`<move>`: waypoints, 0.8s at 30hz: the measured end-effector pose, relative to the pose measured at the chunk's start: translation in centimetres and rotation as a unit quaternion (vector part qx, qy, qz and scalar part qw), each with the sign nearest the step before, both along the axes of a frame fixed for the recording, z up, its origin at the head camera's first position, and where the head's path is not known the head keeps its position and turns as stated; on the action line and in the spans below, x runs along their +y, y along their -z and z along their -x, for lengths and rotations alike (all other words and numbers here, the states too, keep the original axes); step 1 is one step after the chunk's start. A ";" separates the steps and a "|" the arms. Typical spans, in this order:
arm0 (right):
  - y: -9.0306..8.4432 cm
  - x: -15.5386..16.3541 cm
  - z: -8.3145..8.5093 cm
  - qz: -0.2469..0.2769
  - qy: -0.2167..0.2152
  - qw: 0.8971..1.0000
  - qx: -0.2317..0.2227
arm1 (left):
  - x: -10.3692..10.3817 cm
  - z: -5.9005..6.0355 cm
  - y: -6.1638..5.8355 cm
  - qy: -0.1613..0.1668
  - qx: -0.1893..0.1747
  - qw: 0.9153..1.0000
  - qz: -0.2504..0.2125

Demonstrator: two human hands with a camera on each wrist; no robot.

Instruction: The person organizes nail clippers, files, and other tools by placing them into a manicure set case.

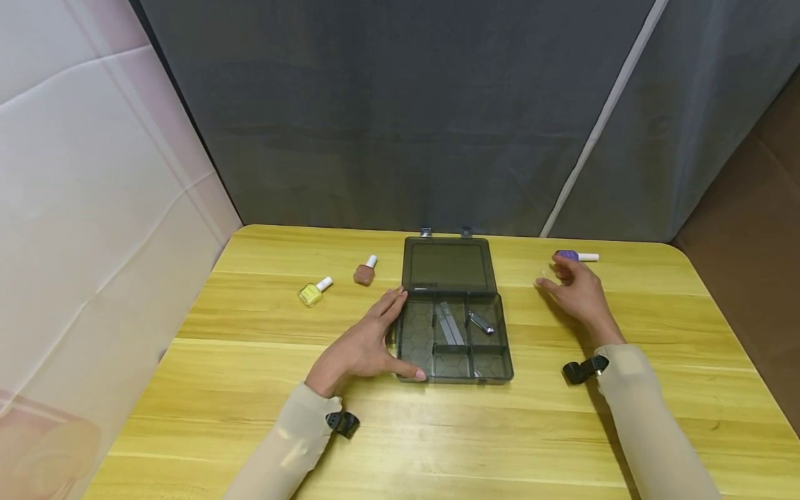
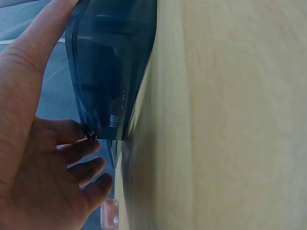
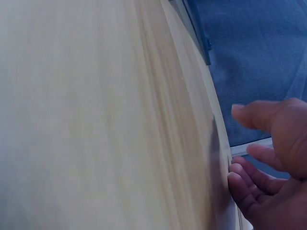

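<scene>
- Along the dark translucent plastic box [image 1: 415, 330], left side: left grip [image 1: 365, 346] spread, touching it.
- Right of the box: right grip [image 1: 580, 290], thumb and fingers apart, near the white-capped purple bottle [image 1: 568, 255].

Head view: dark grey fabric curtain [image 1: 400, 118] across the top, crossed at upper right by a narrow white diagonal strip [image 1: 606, 114]. Creased whitish-pink sheet [image 1: 94, 208] at left; plain brown surface [image 1: 756, 229] at right edge. Yellow wood-grain table [image 1: 475, 458], rounded far corners, pale glare [image 1: 419, 410] at lower centre.
</scene>
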State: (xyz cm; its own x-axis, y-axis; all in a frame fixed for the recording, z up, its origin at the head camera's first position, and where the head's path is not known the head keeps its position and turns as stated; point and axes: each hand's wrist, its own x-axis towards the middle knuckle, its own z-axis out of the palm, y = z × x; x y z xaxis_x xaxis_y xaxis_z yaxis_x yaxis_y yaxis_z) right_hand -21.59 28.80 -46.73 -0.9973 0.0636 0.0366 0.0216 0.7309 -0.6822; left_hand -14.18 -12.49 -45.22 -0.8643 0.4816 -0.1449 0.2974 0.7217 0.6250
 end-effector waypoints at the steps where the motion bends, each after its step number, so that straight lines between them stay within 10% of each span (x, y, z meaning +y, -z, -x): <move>1: 0.1 0.0 0.1 -0.002 0.001 1.000 0.002 | 0.0 0.0 0.0 0.000 0.000 1.000 0.000; 24: 0.2 -0.8 1.1 -0.052 0.030 0.998 0.026 | 0.0 -0.1 -0.1 -0.003 0.001 1.000 0.001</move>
